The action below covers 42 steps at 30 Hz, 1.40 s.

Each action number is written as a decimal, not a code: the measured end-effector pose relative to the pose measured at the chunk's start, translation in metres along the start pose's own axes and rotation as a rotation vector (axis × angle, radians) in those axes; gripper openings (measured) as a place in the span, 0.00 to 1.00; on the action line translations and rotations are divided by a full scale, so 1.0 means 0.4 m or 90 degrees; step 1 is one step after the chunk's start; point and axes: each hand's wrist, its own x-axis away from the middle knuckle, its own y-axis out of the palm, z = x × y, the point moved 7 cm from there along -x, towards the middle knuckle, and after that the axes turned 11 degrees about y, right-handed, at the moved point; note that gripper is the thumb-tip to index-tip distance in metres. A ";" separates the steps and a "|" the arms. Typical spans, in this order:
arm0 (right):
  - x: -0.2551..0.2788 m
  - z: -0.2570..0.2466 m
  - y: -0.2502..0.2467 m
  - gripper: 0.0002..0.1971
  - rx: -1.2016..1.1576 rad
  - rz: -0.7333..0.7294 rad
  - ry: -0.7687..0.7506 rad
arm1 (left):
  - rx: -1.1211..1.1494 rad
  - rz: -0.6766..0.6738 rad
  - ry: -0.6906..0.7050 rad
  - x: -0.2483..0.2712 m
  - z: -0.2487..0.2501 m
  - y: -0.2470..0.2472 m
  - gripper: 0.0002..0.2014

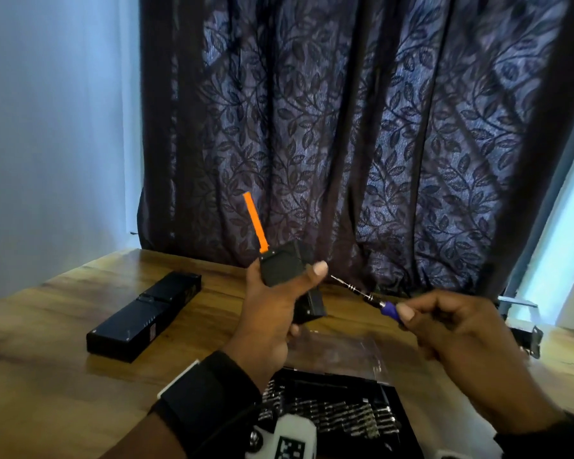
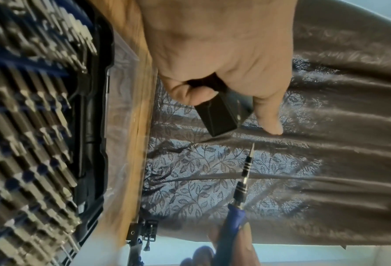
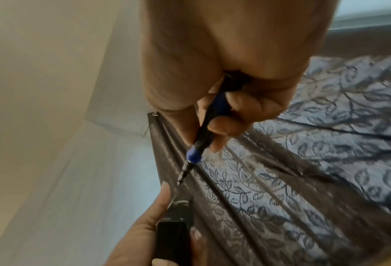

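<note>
Both busy: your left hand (image 1: 272, 316) grips the black box (image 1: 283, 268), your right hand (image 1: 454, 329) the screwdriver (image 1: 385, 307); a slip could jab your thumb (image 1: 318, 269).

Black wrist straps (image 1: 209, 389), white marker-tagged wrist camera (image 1: 290, 437)

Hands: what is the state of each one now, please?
Left hand: closed, holding the black box with orange strip.
Right hand: closed, holding the blue precision screwdriver.

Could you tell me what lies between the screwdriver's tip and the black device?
Nothing; the left wrist view shows a bare gap between screwdriver and black device, curtain behind.
</note>
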 end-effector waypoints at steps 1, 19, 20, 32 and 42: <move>0.001 0.008 0.009 0.05 -0.048 -0.012 0.025 | 0.012 -0.024 0.004 0.000 -0.004 0.010 0.45; 0.015 -0.014 0.012 0.05 -0.044 0.044 -0.044 | 0.141 -0.124 -0.145 0.035 -0.046 0.049 0.30; 0.019 -0.020 0.010 0.05 -0.019 0.053 -0.057 | 0.138 -0.140 -0.147 0.040 -0.044 0.053 0.34; 0.027 -0.039 -0.012 0.06 0.135 0.146 -0.131 | 0.144 -0.170 -0.145 0.066 -0.034 0.080 0.35; 0.033 -0.054 -0.017 0.05 0.138 0.143 -0.159 | 0.147 -0.149 -0.075 0.051 -0.018 0.071 0.39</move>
